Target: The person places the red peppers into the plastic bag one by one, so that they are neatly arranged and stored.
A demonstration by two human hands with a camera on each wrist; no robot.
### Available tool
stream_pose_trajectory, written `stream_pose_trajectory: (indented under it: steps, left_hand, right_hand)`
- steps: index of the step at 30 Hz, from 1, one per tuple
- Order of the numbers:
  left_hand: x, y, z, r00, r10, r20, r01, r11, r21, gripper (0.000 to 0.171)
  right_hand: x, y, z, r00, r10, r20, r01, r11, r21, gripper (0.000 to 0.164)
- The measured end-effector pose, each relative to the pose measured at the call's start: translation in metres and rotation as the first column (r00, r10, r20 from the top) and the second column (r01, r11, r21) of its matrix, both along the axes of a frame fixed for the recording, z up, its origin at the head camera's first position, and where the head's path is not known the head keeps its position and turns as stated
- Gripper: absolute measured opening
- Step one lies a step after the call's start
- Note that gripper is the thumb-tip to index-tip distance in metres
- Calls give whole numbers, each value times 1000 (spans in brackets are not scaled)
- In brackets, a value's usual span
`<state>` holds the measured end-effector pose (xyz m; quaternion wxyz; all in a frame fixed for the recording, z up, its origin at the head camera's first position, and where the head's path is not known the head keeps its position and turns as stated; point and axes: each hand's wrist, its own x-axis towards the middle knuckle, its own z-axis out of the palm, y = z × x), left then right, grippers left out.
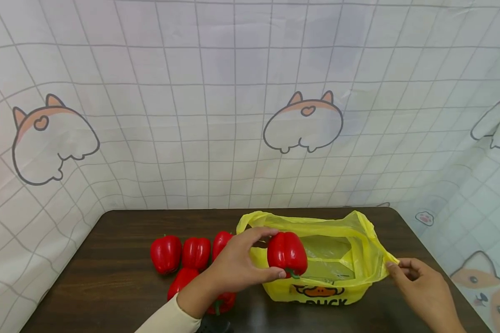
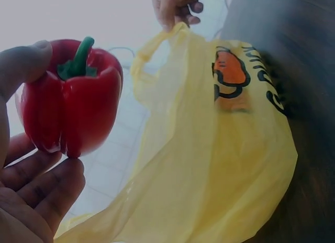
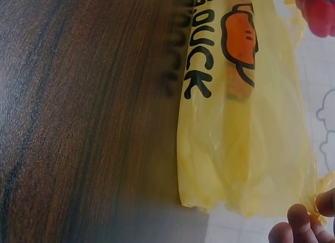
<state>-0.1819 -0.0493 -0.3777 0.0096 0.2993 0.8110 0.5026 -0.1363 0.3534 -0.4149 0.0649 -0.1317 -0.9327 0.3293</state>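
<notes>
A red bell pepper (image 1: 287, 253) with a green stem is held between the thumb and fingers of my left hand (image 1: 243, 261), above the left part of a yellow plastic bag's mouth. The bag (image 1: 316, 292) stands on the table with its top spread wide and a duck print on its front. At the bag's right edge, my right hand (image 1: 425, 289) pinches the plastic between thumb and fingers. In the left wrist view the held pepper (image 2: 73, 104) appears beside the bag (image 2: 209, 148). The right wrist view shows fingertips (image 3: 300, 219) on the gathered plastic.
Several more red bell peppers (image 1: 165, 254) lie on the dark wooden table (image 1: 108, 277) left of the bag, partly hidden by my left forearm. A small dark object (image 1: 213, 325) sits at the front edge. Behind the table hangs a white grid-patterned cloth (image 1: 208, 162).
</notes>
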Motion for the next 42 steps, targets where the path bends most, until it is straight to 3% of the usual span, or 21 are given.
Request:
stream_pose_trajectory:
  steps: [22,27,42]
  left_hand:
    - [7,9,-15,997,42,-66,-52,986,-158,77]
    - [10,11,-17,997,58,-47,-66,982,-177,78]
    - [7,10,-27,996,94,-11,-94,973,-211,79]
  right_hand:
    - [21,-1,-2,1000,0,16,1,1000,-20,64]
    - [24,2,-1,1000,12,10,-12,1000,-14,62]
    - [24,0,-2,1000,16,-3,-16,1000,-5,59]
